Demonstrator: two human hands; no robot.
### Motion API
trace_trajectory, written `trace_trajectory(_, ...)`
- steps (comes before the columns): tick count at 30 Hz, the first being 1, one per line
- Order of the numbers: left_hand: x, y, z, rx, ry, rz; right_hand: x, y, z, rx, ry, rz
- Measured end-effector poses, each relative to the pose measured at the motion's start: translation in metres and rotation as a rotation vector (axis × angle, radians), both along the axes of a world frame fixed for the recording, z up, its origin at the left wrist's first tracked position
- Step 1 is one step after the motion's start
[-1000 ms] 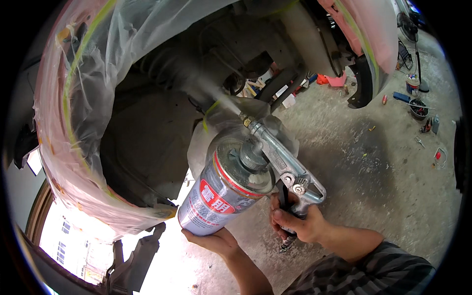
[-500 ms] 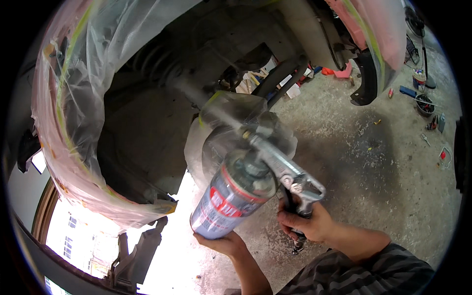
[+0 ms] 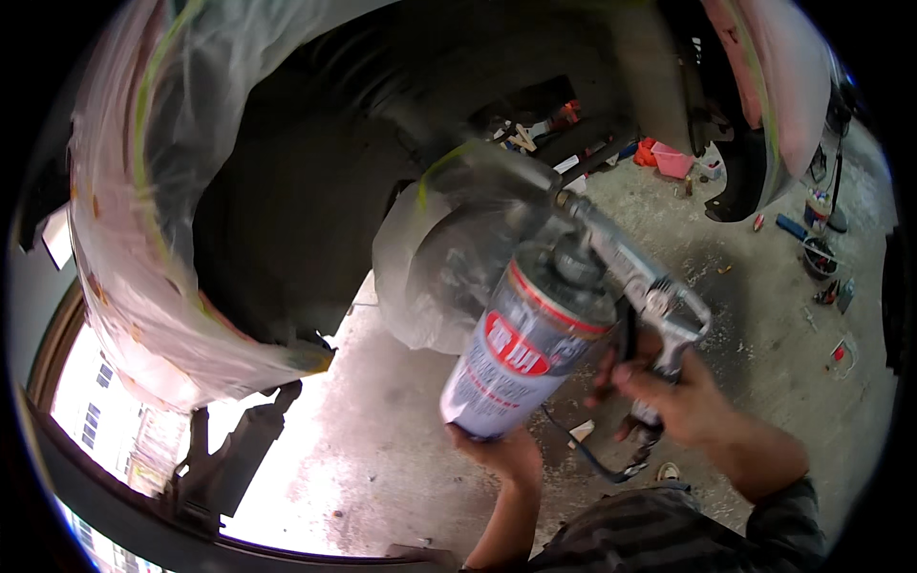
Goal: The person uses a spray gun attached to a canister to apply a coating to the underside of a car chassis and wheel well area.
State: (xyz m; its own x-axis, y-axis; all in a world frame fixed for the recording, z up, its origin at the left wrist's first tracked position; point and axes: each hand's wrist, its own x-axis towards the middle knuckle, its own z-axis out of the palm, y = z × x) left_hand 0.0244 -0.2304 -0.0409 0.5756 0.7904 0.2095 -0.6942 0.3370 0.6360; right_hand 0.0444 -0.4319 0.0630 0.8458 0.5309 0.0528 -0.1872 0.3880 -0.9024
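Note:
My right hand (image 3: 683, 396) wraps round the grip of a silver spray gun (image 3: 635, 272), whose nozzle points up and left into a dark wheel well (image 3: 296, 220). A grey and white can (image 3: 516, 353) with a red oval on its label is fixed under the gun and tilts to the left. Cupped beneath the can's lower end, my left hand (image 3: 501, 454) supports it. A faint spray streak leaves the nozzle. Behind the can, clear plastic sheeting (image 3: 420, 277) covers the wheel hub. An air hose (image 3: 597, 463) hangs below the gun.
Masking film (image 3: 134, 286) with yellow-green tape covers the car body round the arch. A lift arm (image 3: 229, 458) stands at lower left. On the concrete floor (image 3: 382, 449) at right lie a pink bin (image 3: 672, 160), a black bowl of tools (image 3: 820, 258) and several small items.
Both hands have moved right with the gun and can. The view has shifted, showing more of the wheel well's left side and the hose below. The spray streak looks fainter.

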Motion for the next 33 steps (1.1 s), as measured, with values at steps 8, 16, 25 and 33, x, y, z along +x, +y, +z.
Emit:
trace_trajectory(8, -0.026, -0.02, -0.023, -0.241, -0.109, -0.198, -0.03, 0.004, 0.058, -0.397, 0.005, -0.097)
trace_trajectory(16, -0.03, -0.019, 0.003, -0.291, 0.055, -0.333, -0.063, 0.015, 0.041, -0.285, 0.049, -0.39)
trace_trajectory(25, -0.053, -0.018, -0.022, -0.268, -0.024, -0.235, -0.06, -0.001, 0.061, -0.453, -0.257, -0.016)
trace_trajectory(33, -0.039, -0.024, -0.004, -0.199, -0.028, -0.238, -0.037, -0.003, 0.046, -0.312, -0.015, -0.132)
